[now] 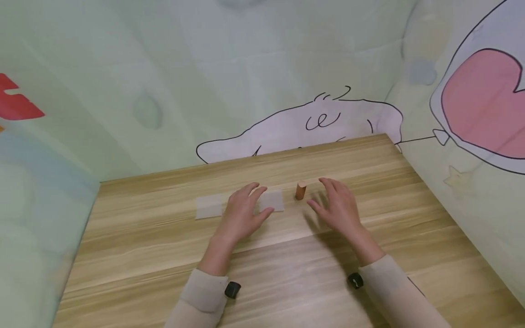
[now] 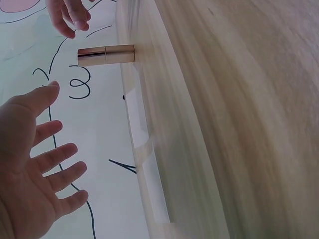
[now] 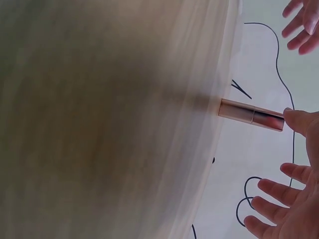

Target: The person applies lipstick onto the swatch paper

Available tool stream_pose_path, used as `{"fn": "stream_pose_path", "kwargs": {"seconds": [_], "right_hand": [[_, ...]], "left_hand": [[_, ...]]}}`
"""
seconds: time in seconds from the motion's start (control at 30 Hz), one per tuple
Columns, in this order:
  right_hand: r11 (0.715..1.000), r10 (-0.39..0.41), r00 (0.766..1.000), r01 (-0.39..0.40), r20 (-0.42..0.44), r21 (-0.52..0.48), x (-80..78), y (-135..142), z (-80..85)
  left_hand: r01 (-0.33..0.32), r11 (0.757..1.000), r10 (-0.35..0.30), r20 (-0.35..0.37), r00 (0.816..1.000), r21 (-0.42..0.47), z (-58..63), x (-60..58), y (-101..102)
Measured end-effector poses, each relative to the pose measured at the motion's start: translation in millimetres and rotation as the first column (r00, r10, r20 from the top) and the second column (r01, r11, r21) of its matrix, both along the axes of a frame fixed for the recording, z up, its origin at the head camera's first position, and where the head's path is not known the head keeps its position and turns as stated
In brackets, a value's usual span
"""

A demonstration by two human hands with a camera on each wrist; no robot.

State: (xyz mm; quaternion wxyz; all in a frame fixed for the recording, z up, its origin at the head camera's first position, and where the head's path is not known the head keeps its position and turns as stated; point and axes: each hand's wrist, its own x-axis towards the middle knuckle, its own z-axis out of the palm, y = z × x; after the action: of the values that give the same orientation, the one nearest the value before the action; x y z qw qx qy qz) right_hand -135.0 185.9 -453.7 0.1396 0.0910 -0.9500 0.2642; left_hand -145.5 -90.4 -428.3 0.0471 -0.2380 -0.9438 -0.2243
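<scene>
A shiny copper-coloured lipstick tube stands upright on the wooden table, with a seam around its middle in the left wrist view. Just right of it is my right hand, fingers spread and relaxed, holding nothing. In the right wrist view that hand's thumb comes right up to the tube's top end. My left hand hovers with loose, parted fingers over two white paper squares, also holding nothing. The left square shows beside the wrist side of the hand; the right square lies between hand and tube, partly covered by fingers.
The light wood-grain table ends at the back against a printed cloth wall with cartoon drawings. Another cloth panel runs along the right edge. Black wrist devices sit at both beige sleeves.
</scene>
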Motion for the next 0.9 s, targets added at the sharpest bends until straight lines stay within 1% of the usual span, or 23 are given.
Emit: {"fn": "stream_pose_path", "kwargs": {"seconds": [0.2, 0.3, 0.47, 0.63, 0.9], "right_hand": [[1.000, -0.001, 0.999, 0.000, 0.044, 0.015, -3.8, -4, 0.1], [0.999, 0.001, 0.999, -0.002, 0.053, 0.032, -5.7, -4, -0.9], [0.996, 0.016, 0.997, -0.022, 0.075, 0.089, -9.7, -3, -2.0], [0.986, 0.037, 0.991, -0.057, 0.130, 0.157, -14.5, -1, -1.7], [0.975, 0.042, 0.987, -0.074, 0.156, 0.209, -19.9, -1, -1.7]], "left_hand": [[0.006, 1.000, -0.006, 0.001, 1.000, 0.008, -1.2, -1.2, 5], [0.003, 1.000, -0.003, 0.008, 1.000, 0.007, -2.3, -2.7, 7], [0.006, 1.000, -0.006, 0.040, 0.999, -0.004, -3.9, -7.3, 11], [0.014, 1.000, -0.012, 0.074, 0.997, -0.024, -4.4, -11.7, 15], [0.043, 0.998, -0.038, 0.111, 0.993, -0.041, -4.3, -17.1, 22]]}}
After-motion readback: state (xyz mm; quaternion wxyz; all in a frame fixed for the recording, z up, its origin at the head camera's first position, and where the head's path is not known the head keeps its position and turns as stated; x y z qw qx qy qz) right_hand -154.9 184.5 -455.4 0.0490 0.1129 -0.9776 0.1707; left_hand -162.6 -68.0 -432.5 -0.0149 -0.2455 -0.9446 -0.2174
